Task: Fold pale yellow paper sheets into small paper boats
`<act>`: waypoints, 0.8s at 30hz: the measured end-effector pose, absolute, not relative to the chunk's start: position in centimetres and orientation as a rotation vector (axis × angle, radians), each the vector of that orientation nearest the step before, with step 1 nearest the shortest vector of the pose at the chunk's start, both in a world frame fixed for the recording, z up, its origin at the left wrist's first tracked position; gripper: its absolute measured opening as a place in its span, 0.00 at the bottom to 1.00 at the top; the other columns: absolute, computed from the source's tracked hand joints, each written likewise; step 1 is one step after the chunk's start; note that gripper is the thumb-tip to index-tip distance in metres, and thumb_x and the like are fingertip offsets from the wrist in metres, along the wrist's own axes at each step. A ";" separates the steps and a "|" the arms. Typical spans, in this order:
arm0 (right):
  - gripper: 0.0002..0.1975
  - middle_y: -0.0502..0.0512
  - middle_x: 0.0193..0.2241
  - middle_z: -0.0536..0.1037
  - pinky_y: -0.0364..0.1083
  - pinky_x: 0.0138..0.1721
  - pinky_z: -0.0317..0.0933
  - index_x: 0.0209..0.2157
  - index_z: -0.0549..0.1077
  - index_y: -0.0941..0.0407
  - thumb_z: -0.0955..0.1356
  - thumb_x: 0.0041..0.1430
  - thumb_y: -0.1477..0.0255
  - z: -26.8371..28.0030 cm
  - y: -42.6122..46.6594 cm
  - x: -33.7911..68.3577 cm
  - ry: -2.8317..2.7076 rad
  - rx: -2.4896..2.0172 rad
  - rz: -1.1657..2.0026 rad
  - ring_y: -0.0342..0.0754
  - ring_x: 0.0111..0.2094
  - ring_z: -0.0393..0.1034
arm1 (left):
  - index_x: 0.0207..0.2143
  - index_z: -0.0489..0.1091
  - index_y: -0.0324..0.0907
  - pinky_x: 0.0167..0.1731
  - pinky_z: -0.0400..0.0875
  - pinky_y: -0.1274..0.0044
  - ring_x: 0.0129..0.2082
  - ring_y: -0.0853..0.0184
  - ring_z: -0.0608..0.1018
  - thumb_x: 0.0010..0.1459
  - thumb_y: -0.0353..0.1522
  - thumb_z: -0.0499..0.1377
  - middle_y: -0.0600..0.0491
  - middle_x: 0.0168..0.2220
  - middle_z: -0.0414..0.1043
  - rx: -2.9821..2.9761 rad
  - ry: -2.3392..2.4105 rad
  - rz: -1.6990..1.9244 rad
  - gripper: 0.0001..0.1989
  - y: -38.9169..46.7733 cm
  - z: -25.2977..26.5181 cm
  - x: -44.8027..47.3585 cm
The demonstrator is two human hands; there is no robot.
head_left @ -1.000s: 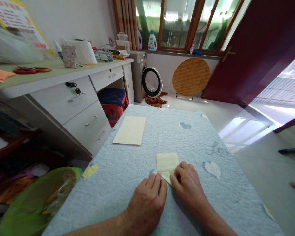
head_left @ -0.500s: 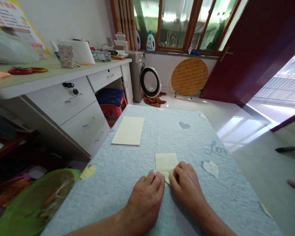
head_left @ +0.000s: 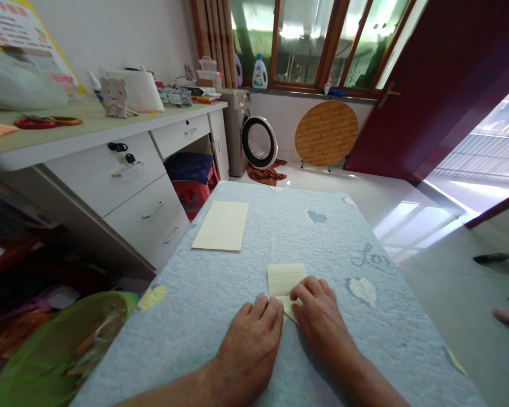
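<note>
A person's two bare hands work at a small piece of creased, pale yellow paper (head_left: pixel 285 277) on the near half of a table with a light-blue quilted cover (head_left: pixel 186 328). The left hand (head_left: pixel 252 345) lies palm down, its fingers pressed together, fingertips at the paper's near left edge. The right hand (head_left: pixel 320 314) curls over the near right part, its fingers bent and close together; whether they pinch the paper cannot be told. Between the hands, the paper's near end narrows toward a point. Farther off to the left, well apart from the hands, a larger pale rectangular sheet or stack (head_left: pixel 221 226) lies flat. Beyond the table's far end, a washing machine (head_left: pixel 237 133) stands, its round door (head_left: pixel 259 142) open.
</note>
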State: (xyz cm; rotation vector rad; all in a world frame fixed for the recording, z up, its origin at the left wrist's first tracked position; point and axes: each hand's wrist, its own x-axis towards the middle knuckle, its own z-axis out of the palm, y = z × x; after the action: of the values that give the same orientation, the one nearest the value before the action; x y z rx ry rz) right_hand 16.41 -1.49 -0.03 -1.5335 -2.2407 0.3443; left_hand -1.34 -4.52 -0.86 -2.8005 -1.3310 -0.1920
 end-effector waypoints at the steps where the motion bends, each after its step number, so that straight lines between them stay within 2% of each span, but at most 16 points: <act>1: 0.08 0.53 0.33 0.72 0.48 0.40 0.54 0.29 0.71 0.54 0.66 0.60 0.80 0.2 -1.4 16.4 -2.308 -1.495 0.370 0.50 0.37 0.63 | 0.56 0.65 0.35 0.44 0.73 0.67 0.48 0.57 0.71 0.60 0.22 0.51 0.43 0.51 0.71 -2.806 -1.336 -0.191 0.21 -4.5 -0.8 -1.3; 4: 0.08 0.51 0.31 0.73 0.47 0.39 0.53 0.30 0.73 0.53 0.67 0.63 0.76 1.0 -1.4 16.6 -2.449 -1.397 0.448 0.49 0.37 0.64 | 0.56 0.64 0.35 0.43 0.73 0.66 0.48 0.56 0.72 0.60 0.22 0.51 0.44 0.51 0.71 -2.821 -1.351 -0.191 0.21 -4.4 -0.7 -1.3; 9: 0.07 0.49 0.32 0.74 0.46 0.41 0.51 0.33 0.73 0.52 0.67 0.64 0.78 2.4 -1.8 17.1 -2.567 -1.350 0.496 0.46 0.37 0.65 | 0.52 0.68 0.35 0.44 0.75 0.66 0.47 0.57 0.73 0.60 0.20 0.51 0.43 0.50 0.71 -2.835 -1.375 -0.138 0.19 -4.2 -0.7 -1.3; 11: 0.07 0.49 0.33 0.74 0.47 0.41 0.51 0.39 0.73 0.51 0.67 0.63 0.77 2.7 -2.1 17.0 -2.617 -1.332 0.459 0.47 0.37 0.65 | 0.52 0.69 0.34 0.45 0.75 0.66 0.47 0.57 0.74 0.59 0.20 0.51 0.43 0.49 0.72 -2.818 -1.397 -0.122 0.19 -4.1 -0.7 -1.3; 14: 0.14 0.50 0.37 0.74 0.48 0.42 0.52 0.48 0.71 0.50 0.67 0.62 0.76 2.8 -2.5 16.8 -2.677 -1.321 0.365 0.49 0.38 0.64 | 0.53 0.69 0.32 0.45 0.75 0.66 0.47 0.56 0.74 0.59 0.19 0.52 0.42 0.49 0.73 -2.797 -1.414 -0.108 0.20 -4.0 -0.6 -1.4; 16: 0.16 0.51 0.38 0.74 0.49 0.42 0.52 0.51 0.69 0.50 0.67 0.62 0.75 2.8 -2.6 16.6 -2.703 -1.324 0.334 0.50 0.39 0.64 | 0.53 0.69 0.32 0.45 0.76 0.66 0.48 0.56 0.74 0.59 0.19 0.52 0.42 0.49 0.73 -2.795 -1.420 -0.097 0.20 -3.9 -0.5 -1.4; 19: 0.16 0.52 0.40 0.73 0.50 0.42 0.54 0.52 0.69 0.50 0.66 0.62 0.74 2.8 -2.8 16.6 -2.722 -1.332 0.343 0.51 0.40 0.64 | 0.52 0.70 0.32 0.45 0.76 0.65 0.47 0.56 0.74 0.59 0.20 0.52 0.42 0.49 0.73 -2.795 -1.428 -0.091 0.18 -3.9 -0.3 -1.5; 24: 0.12 0.53 0.43 0.73 0.51 0.48 0.57 0.44 0.71 0.52 0.65 0.59 0.78 2.8 -3.7 17.3 -2.691 -1.345 0.442 0.52 0.45 0.65 | 0.51 0.71 0.35 0.45 0.76 0.65 0.48 0.56 0.74 0.58 0.21 0.52 0.42 0.50 0.73 -2.800 -1.429 -0.043 0.19 -3.9 -0.1 -1.6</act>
State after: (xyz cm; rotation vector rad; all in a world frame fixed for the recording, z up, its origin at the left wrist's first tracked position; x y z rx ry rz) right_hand 17.25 -3.69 2.84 -1.3445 -2.6912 0.4415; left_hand -1.57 -3.90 -0.09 -2.8000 -1.4285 -0.0428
